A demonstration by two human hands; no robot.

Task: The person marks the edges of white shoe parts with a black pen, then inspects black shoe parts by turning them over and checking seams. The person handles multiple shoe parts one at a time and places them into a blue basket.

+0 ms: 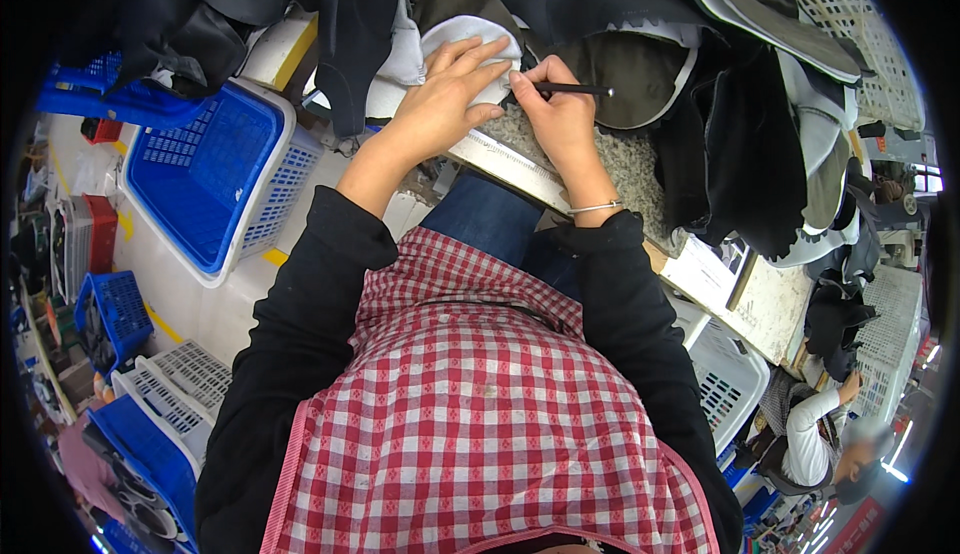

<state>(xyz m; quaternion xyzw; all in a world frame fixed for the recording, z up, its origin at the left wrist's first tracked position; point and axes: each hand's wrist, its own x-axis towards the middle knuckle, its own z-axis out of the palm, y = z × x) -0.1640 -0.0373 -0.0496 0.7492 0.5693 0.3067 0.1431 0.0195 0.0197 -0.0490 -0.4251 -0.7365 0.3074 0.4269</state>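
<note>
My left hand [440, 102] lies on a white-lined, rounded material piece [462, 26] with its fingers spread, pressing it against the work table. Close beside it, my right hand [562, 126] grips a slim black pen [580, 88], whose back end points right. The pen's writing tip is hidden behind the fingers. Under my hands is the table's speckled grey top [632, 169], with a pale ruler-like strip [510, 161] along its near edge. A dark piece with a pale edge [635, 74] lies just right of the pen.
Black pieces [740, 144] are heaped across the table's far and right sides. A blue-lined white basket [215, 194] stands on the left, with more crates [190, 384] below it. A white crate [725, 374] sits under the table at right. Another person [810, 434] is at lower right.
</note>
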